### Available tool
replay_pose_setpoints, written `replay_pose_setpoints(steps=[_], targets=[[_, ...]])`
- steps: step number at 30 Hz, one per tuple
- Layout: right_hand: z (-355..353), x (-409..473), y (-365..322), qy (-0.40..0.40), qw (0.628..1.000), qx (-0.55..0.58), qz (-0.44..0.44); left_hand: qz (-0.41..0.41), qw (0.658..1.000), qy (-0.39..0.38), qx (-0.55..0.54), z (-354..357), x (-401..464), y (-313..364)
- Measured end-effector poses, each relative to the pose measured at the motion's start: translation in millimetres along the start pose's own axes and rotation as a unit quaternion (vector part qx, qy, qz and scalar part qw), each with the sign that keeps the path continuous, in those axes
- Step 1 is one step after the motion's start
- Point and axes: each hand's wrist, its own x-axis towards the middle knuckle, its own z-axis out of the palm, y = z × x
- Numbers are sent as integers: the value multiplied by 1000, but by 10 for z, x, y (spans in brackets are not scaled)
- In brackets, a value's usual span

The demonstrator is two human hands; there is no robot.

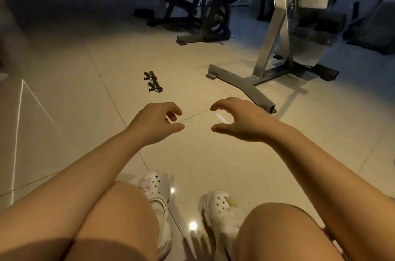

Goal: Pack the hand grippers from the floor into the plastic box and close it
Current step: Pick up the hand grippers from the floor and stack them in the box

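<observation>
A: On the floor [70, 81], what is the surface, and what sort of room is this?

B: Large glossy beige tiles with thin dark joints, catching small spots of lamp glare. It is a dim gym room. A grey metal exercise machine on a T-shaped base [280, 47] stands at the right, and a black weight rack loaded with round plates [205, 4] stands further back, near the middle.

A: Where are the hand grippers?

B: Two dark hand grippers with shiny metal coils [153, 83] lie on a tile left of centre, beyond the hands and well apart from them. They sit one just behind the other, close enough that I cannot tell whether they touch.

A: Which way do they point?

B: Each lies flat, with its coil toward the lower right and its two handles spreading up and to the left. The pair forms a short line running away from the person. Finer detail is too small to make out.

A: And the hands?

B: Both are stretched forward over the bare knees and a pair of white perforated clogs [220, 207]. The left hand [157, 120] has loosely curled fingers and grasps nothing. The right hand [237, 121] makes a loose C, thumb and fingers apart, also empty.
</observation>
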Motion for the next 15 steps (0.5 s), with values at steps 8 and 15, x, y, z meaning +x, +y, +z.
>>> replay_pose_setpoints(steps=[8, 15], targets=[[189, 849, 183, 55, 998, 10, 0, 24, 999, -24, -15, -141, 972, -347], [136, 1668, 533, 41, 998, 23, 50, 34, 997, -62, 11, -227, 1904, -633]])
